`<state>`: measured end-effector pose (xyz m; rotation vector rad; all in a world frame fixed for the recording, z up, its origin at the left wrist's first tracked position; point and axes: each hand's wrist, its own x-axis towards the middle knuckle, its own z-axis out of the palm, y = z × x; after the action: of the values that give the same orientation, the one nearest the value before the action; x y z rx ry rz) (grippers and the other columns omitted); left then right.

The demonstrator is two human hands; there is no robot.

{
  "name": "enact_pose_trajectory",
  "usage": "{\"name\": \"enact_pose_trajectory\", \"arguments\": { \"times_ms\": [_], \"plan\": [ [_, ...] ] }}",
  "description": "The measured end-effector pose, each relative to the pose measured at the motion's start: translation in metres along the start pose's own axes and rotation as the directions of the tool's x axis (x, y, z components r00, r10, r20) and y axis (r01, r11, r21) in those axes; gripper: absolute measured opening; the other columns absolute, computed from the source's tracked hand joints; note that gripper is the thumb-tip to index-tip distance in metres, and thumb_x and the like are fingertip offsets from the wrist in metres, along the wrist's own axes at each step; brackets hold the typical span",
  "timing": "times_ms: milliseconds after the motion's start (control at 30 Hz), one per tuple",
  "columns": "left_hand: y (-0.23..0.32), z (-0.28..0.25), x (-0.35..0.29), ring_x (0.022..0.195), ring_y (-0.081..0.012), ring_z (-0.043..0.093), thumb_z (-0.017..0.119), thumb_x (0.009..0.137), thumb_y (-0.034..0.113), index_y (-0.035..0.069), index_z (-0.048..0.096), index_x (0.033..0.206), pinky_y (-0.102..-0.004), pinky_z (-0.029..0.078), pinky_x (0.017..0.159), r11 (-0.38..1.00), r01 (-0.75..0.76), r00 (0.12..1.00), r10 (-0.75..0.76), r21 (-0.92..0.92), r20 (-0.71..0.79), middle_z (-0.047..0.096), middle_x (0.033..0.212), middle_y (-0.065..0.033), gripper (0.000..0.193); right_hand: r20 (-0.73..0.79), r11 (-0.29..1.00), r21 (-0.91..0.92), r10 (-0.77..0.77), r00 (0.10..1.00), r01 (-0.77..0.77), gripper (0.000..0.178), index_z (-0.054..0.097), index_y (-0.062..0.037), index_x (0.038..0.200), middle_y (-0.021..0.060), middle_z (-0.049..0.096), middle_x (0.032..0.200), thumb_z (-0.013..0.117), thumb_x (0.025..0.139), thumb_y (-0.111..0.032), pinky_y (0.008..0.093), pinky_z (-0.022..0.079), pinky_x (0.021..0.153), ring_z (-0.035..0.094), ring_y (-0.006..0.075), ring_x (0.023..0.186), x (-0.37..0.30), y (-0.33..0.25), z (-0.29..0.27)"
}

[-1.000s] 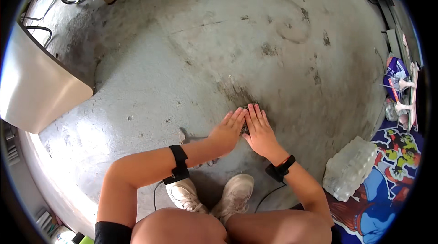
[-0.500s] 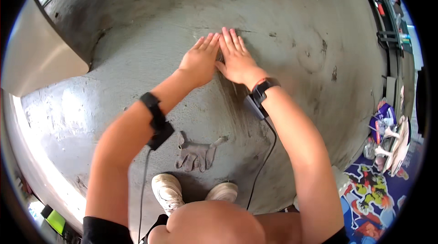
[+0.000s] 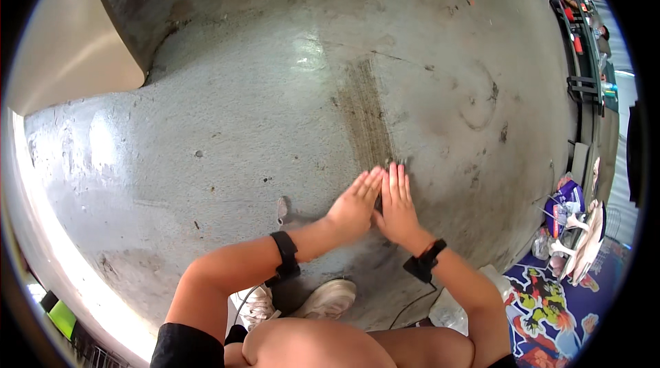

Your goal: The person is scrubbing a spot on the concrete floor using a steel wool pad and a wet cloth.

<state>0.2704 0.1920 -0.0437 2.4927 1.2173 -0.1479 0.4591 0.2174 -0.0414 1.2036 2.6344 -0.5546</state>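
Left hand: the left hand (image 3: 354,211) lies palm down at floor level, fingers straight and together, angled inward.
Right hand: the right hand (image 3: 397,211) lies flat just beside it, fingers straight and pointing away; the fingertips of both nearly meet.
Under the palms: a small dark piece (image 3: 379,201) shows in the gap between the hands; the rest is covered, so I cannot tell what it is.
Knees: bare knees (image 3: 316,344) fill the lower edge.
Shoes: a pair of white shoes (image 3: 330,298) stands just beyond, partly hidden.
Wrists: each wears a black strap (image 3: 285,253), the right one with a cable (image 3: 412,305).
Right side: clear plastic (image 3: 448,313) sits behind the right forearm, beside a colourful printed mat (image 3: 540,299).
Grey scrap: a strip of grey cloth (image 3: 282,208) lies on the floor near the left forearm.
Streak: a brown, lined band (image 3: 368,117) runs away from the fingertips across the grey concrete floor (image 3: 240,134).
Far edges: a beige panel (image 3: 75,45) curves in at upper left; a dark rack (image 3: 583,82) stands at upper right.
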Motion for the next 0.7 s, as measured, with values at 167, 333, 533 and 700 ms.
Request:
{"name": "enact_pose_trajectory", "arguments": {
  "times_ms": [167,333,533,700],
  "plan": [
    [-0.101,-0.015,0.014,0.155,-0.0348,0.013,0.041,0.095,0.034,-0.013,0.024,0.153,-0.0433,0.009,0.127,0.965,0.24,0.955,-0.254,-0.108,-0.152,0.02,0.164,-0.0252,0.076,-0.087,0.997,-0.046,-0.068,0.994,0.064,0.084,0.015,0.0048,0.157,0.0221,0.008,0.167,0.059,0.096,-0.032,0.0511,0.01,0.125,0.008,0.0386,0.155,0.132,-0.005,-0.031],
    [-0.218,-0.047,0.007,0.155,-0.0323,0.015,0.042,0.092,0.026,-0.01,0.024,0.154,-0.042,0.011,0.127,0.955,0.277,0.926,-0.294,-0.101,-0.235,0.022,0.163,-0.0251,0.074,-0.163,0.99,-0.105,-0.111,0.98,0.095,0.085,0.013,0.0036,0.158,0.02,0.006,0.168,0.056,0.097,-0.036,0.0482,0.008,0.126,0.006,0.0357,0.155,0.253,-0.029,-0.053],
    [-0.308,-0.073,0.019,0.155,-0.0314,0.016,0.046,0.093,0.027,-0.008,0.025,0.154,-0.042,0.013,0.127,0.966,0.258,0.936,-0.253,-0.011,-0.245,0.023,0.163,-0.0233,0.074,-0.173,0.986,-0.165,-0.01,0.985,-0.018,0.084,0.013,0.0034,0.158,0.0185,0.004,0.168,0.05,0.099,-0.042,0.0454,0.005,0.127,0.003,0.0333,0.156,0.343,-0.045,-0.074],
    [-0.339,-0.085,0.049,0.154,-0.0314,0.019,0.049,0.091,0.025,-0.008,0.027,0.153,-0.0419,0.017,0.126,0.963,0.269,0.923,-0.25,0.026,-0.293,0.024,0.163,-0.0229,0.074,-0.168,0.979,-0.195,0.031,0.985,-0.064,0.082,0.009,-0.0024,0.161,0.0156,0.002,0.169,0.046,0.101,-0.045,0.0438,0.004,0.127,-0.001,0.0312,0.156,0.383,-0.025,-0.09]
  ]
}}
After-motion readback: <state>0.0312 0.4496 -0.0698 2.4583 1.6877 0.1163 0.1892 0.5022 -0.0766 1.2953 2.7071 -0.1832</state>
